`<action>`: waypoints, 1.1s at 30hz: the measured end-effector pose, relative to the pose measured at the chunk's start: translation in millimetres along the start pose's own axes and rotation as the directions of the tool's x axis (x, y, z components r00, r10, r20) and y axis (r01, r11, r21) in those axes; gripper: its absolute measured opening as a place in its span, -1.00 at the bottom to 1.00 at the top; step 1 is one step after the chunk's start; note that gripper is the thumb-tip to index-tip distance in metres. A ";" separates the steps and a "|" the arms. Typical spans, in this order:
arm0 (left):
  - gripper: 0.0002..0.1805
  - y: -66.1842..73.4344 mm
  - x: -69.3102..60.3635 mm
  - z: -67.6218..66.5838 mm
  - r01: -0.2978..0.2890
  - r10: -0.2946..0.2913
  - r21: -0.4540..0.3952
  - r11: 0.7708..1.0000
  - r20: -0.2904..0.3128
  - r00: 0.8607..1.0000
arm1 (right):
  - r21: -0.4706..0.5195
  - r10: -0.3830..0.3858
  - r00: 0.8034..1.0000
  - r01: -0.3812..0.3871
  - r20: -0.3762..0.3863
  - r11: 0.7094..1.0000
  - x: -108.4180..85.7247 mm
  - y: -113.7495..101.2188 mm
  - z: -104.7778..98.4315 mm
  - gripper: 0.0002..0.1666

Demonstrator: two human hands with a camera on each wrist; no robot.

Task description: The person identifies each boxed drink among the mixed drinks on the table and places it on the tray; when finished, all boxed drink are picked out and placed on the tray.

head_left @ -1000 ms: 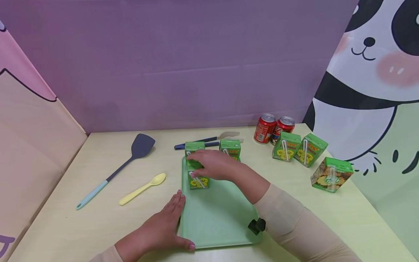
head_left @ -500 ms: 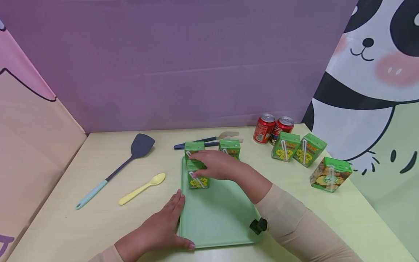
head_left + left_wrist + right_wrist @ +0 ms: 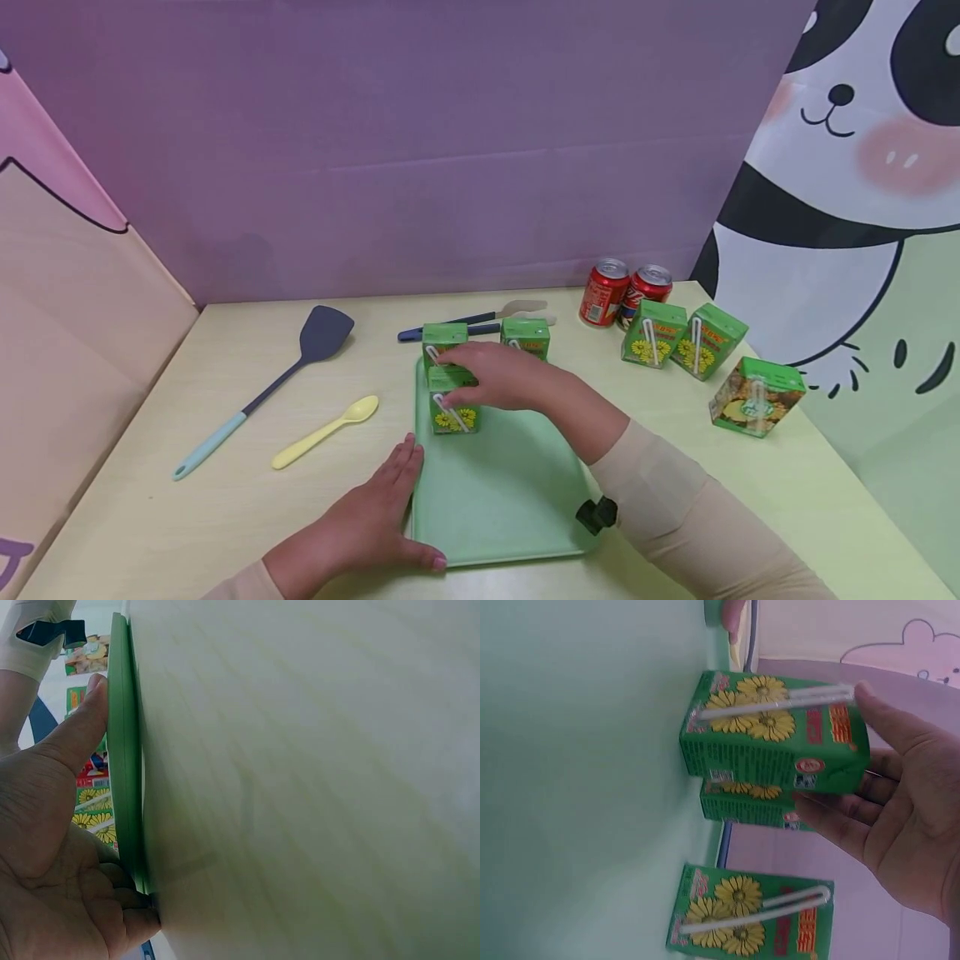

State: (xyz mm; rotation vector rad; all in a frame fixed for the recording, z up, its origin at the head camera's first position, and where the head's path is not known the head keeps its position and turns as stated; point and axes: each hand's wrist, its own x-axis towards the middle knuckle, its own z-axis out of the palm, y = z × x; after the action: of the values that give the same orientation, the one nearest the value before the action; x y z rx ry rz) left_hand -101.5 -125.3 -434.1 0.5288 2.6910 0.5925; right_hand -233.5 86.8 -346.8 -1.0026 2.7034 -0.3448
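A green drink carton with yellow flowers and a white straw (image 3: 454,414) stands at the left side of the light green tray (image 3: 502,500). My right hand (image 3: 498,377) pinches it, thumb on the straw side and fingers behind, as the right wrist view shows. Close behind it stands a similar carton (image 3: 446,335); another carton (image 3: 525,333) stands at the tray's back right, partly hidden by the hand. My left hand (image 3: 375,517) rests at the tray's near left corner. Its fingers lie straight along the left edge, and the thumb touches the front rim (image 3: 124,765).
Right of the tray are two flowered cartons (image 3: 654,335), a brown-fronted carton (image 3: 757,400) and red cans (image 3: 604,293). On the left lie a yellow spoon (image 3: 330,430) and a dark spatula (image 3: 327,333). Dark-handled utensils (image 3: 480,327) lie behind the tray.
My right hand has shifted slightly to the right, and more of the front carton's top shows. The cartons and my left hand have stayed in place.
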 end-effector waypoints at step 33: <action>0.55 -0.8 -6.4 4.1 0.025 -0.025 -0.006 1.000 0.016 1.000 | 0.122 0.363 0.887 -0.342 -0.286 0.932 -188.6 166.3 -62.2 -0.09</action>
State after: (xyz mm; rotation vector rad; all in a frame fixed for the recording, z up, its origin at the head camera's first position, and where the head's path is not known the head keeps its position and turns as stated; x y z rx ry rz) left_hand -94.6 -127.3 -436.5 0.4954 2.6764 0.5866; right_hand -214.0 342.7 -311.8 -0.4464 3.0471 -0.5535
